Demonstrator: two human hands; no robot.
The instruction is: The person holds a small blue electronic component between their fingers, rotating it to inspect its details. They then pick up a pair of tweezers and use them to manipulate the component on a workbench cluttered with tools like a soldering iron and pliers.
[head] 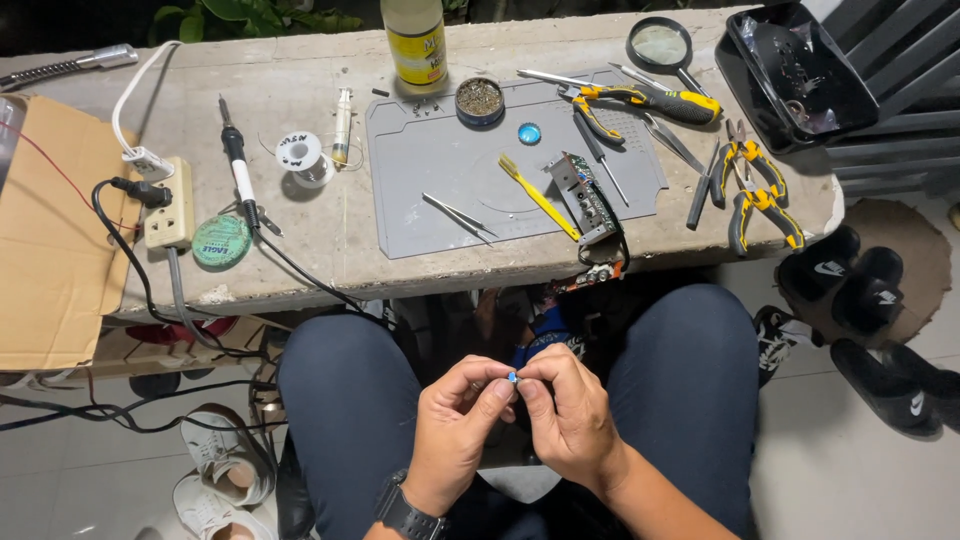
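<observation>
A tiny blue part [512, 376] sits pinched between the fingertips of both hands, held over the person's lap, between the knees and well below the edge of the worktop [300, 255]. The left hand [455, 425] comes at it from the left, thumb and forefinger pressed together on that side; the right hand [568, 415] meets it from the right, its thumb and forefinger closed on the same piece. The part is too small to tell its long axis. Both hands are equally near, each grip touching it, with the part lying just at the point where the fingertips meet. A dark watch [405, 512] circles the left wrist.

Farther out, on the concrete worktop, a grey mat [440, 170] carries a circuit board [585, 200] that overhangs the near edge, a yellow toothbrush [537, 195], tweezers [458, 215] and a small blue disc [529, 133]. Yellow-handled pliers [755, 190] lie to the right of the mat, a magnifying glass [660, 45] and a black tray [795, 75] behind them. To the left lie a soldering iron [238, 165], a solder spool [298, 152], a round green tin [221, 241] and a power strip [172, 205]. Shoes and sandals [870, 290] are scattered on the tiled floor.
</observation>
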